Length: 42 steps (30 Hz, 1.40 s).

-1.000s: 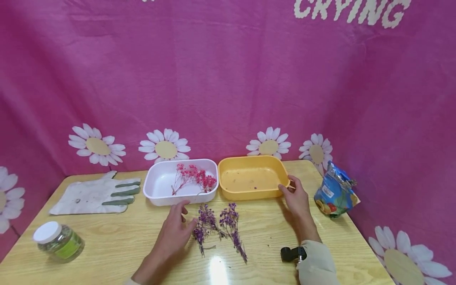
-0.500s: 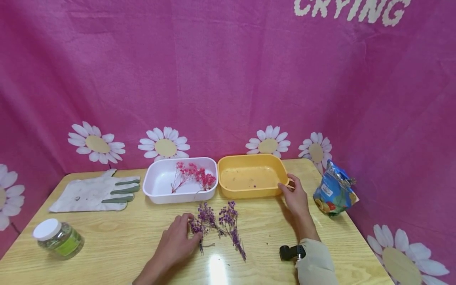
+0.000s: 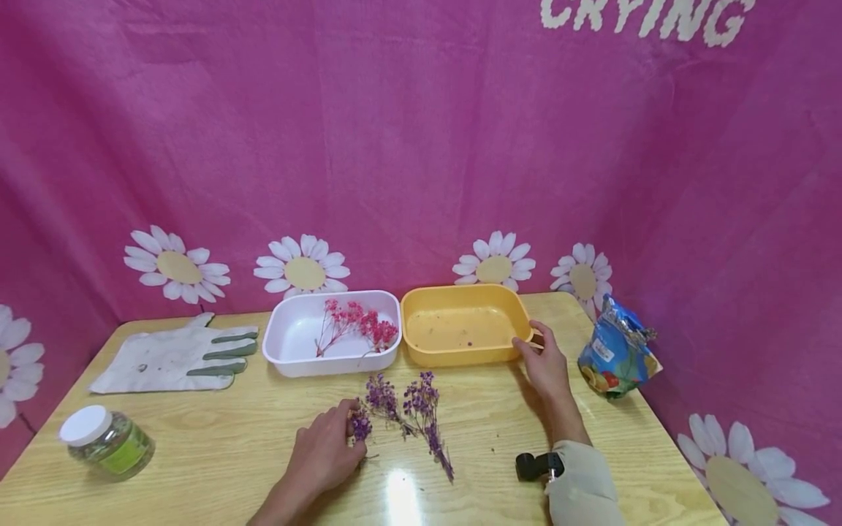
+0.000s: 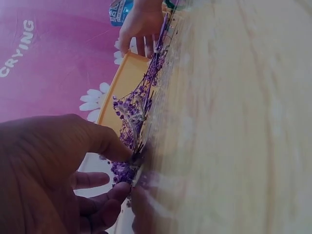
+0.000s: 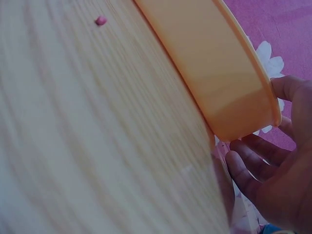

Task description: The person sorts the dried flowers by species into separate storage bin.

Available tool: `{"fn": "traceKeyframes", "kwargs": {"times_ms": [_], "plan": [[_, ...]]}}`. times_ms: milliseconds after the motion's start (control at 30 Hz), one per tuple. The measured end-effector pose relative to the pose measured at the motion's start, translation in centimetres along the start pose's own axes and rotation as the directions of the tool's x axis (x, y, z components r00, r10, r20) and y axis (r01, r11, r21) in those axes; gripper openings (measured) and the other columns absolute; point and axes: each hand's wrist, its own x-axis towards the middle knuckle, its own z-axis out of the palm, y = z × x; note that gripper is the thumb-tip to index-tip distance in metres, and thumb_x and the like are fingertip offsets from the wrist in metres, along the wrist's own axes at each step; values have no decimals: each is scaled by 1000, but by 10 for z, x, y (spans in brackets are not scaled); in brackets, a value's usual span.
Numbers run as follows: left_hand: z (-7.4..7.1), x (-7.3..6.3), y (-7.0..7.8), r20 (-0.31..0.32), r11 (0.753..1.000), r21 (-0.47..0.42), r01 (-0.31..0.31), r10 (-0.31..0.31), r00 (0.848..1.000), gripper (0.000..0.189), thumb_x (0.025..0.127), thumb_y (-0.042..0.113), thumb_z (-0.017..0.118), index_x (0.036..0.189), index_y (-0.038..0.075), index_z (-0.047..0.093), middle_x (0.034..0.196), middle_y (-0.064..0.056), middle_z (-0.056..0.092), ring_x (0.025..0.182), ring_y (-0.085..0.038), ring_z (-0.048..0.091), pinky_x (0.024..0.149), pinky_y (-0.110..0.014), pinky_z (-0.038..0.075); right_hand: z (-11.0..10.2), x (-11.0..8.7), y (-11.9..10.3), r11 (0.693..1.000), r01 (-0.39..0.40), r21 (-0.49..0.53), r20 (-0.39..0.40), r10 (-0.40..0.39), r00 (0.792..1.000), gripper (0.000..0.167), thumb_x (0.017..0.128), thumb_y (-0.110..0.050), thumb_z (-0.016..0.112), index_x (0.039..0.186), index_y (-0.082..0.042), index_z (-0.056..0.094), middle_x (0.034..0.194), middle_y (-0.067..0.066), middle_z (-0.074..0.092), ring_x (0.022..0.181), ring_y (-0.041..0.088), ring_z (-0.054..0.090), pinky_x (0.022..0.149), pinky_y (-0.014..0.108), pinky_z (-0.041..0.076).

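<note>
In the head view my left hand [image 3: 324, 451] is at the table's front middle, pinching a small sprig of purple dried flowers [image 3: 359, 425] between thumb and fingers. The left wrist view shows thumb and fingertips closing on its stem low over the wood. Two more purple dried flower sprigs [image 3: 430, 420] lie just to the right, their stems crossing. My right hand [image 3: 544, 365] holds the right end of a yellow plastic tray [image 3: 470, 358], thumb on the rim [image 5: 274, 92] and other fingers around the outer end. Tiny purple bits lie inside that tray.
A white tray [image 3: 279, 358] holding pink dried flowers [image 3: 355, 318] touches the yellow tray's left side. A work glove [image 3: 164, 358] and a white-lidded jar [image 3: 108, 442] are at left. A blue snack bag [image 3: 615, 351] stands at the right edge, before a pink curtain [image 3: 395, 146].
My left hand has come down from near the white tray to the leftmost purple sprig, taken hold of it and drawn it slightly left. The right hand stays at the yellow tray.
</note>
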Motion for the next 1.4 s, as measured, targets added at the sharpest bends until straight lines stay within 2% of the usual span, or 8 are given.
{"fn": "traceKeyframes", "kwargs": {"times_ms": [200, 333, 467, 633, 767, 900, 1167, 1400], "plan": [[-1, 0, 0, 12, 1000, 3, -8, 8, 1000, 57, 71, 31, 73, 124, 16, 58, 77, 4, 57, 73, -15, 54, 65, -36, 39, 0, 1, -1, 1000, -13, -6, 0, 13, 1000, 59, 95, -37, 58, 147, -22, 35, 139, 17, 49, 123, 33, 53, 104, 44, 44], [-2, -1, -1, 7, 999, 33, -14, 14, 1000, 51, 72, 27, 71, 121, 17, 60, 70, 3, 57, 68, -16, 56, 70, -41, 44, 0, 1, -1, 1000, -21, 5, -3, 21, 1000, 58, 95, -36, 59, 146, -23, 35, 139, 16, 50, 123, 32, 53, 104, 44, 44], [-4, -2, 0, 8, 1000, 23, -8, 8, 1000, 47, 73, 23, 68, 120, 18, 61, 62, 6, 51, 61, -14, 48, 74, -43, 45, 1, 2, 0, 1000, -17, 9, -8, 17, 1000, 57, 95, -34, 59, 145, -22, 37, 137, 16, 51, 123, 32, 54, 104, 44, 43], [-8, -2, 1, -53, 999, -22, -35, 33, 998, 36, 78, 24, 69, 113, 20, 64, 59, 10, 51, 57, -10, 46, 69, -37, 44, 1, 2, 0, 1000, -15, 1, -9, 15, 1000, 56, 95, -34, 59, 145, -23, 37, 136, 16, 52, 123, 32, 55, 104, 44, 44], [-9, -1, 3, -121, 995, -64, -81, 72, 990, 33, 80, 25, 72, 112, 19, 65, 63, 12, 56, 57, -6, 47, 64, -31, 42, 0, 2, 0, 1000, -10, 1, -4, 10, 1000, 56, 95, -34, 59, 145, -22, 37, 136, 16, 52, 123, 32, 55, 104, 44, 44], [-9, 1, 6, -157, 985, -149, -91, 67, 985, 35, 81, 22, 73, 115, 18, 65, 73, 10, 63, 58, -4, 47, 59, -23, 40, 0, 2, 0, 1000, -15, 3, 4, 15, 1000, 56, 95, -34, 58, 145, -22, 36, 137, 17, 51, 124, 33, 55, 104, 44, 44], [-11, 6, 19, -136, 956, -286, -60, 21, 990, 37, 83, 20, 71, 119, 16, 63, 85, 5, 66, 63, -6, 46, 57, -21, 37, -2, 1, -1, 1000, -26, 7, 7, 26, 1000, 57, 95, -36, 57, 146, -23, 35, 138, 16, 50, 124, 33, 54, 105, 45, 44], [-9, 19, 30, -177, 941, -314, -123, 69, 982, 38, 84, 22, 72, 120, 17, 64, 85, 5, 66, 61, -6, 46, 57, -21, 39, -2, 0, -1, 1000, -20, 20, 14, 19, 1000, 56, 96, -35, 58, 145, -22, 36, 138, 17, 50, 123, 33, 54, 104, 44, 44]]}}
